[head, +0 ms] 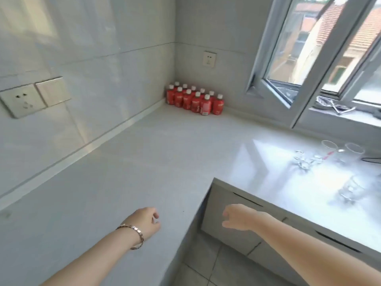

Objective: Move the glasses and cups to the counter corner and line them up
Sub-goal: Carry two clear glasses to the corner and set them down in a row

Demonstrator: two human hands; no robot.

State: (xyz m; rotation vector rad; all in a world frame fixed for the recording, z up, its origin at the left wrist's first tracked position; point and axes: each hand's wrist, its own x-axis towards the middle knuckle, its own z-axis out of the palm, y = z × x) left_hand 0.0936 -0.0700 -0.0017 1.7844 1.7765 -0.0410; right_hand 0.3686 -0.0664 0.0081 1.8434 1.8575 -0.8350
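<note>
Several clear glasses stand on the sunlit right part of the grey L-shaped counter (156,153). Two tall glasses (329,148) (354,151) are at the far right, small ones (303,159) sit left of them, and another glass (350,189) is nearer the front edge. My left hand (147,220), with a bracelet on its wrist, hovers over the near counter, fingers loosely curled, holding nothing. In front of the cabinet my right hand (237,217) hangs in the air with fingers apart and empty. Both hands are far from the glasses.
A pack of red bottles (194,99) with white caps fills the far corner. Wall sockets (22,101) (209,58) are on the tiled walls. An open window sash (288,65) swings in above the counter. A black cable (371,159) lies at the right edge.
</note>
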